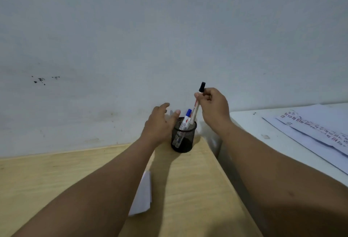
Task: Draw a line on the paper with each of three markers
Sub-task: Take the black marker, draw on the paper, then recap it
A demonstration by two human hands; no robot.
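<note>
A black mesh pen cup (pixel 182 138) stands on the wooden table near the wall. A blue-capped marker (pixel 185 121) leans inside it. My right hand (pixel 214 108) is shut on a black-capped marker (pixel 196 107), held upright with its lower end at the cup's rim. My left hand (pixel 160 123) is open, fingers spread, beside the cup's left side; whether it touches the cup I cannot tell. A folded white paper (pixel 143 195) lies on the table, partly hidden under my left forearm.
The light wooden table (pixel 56 180) meets a pale wall (pixel 169 29) at the back. To the right stands a white surface (pixel 267 133) carrying printed sheets (pixel 316 127), with a narrow gap between it and the table.
</note>
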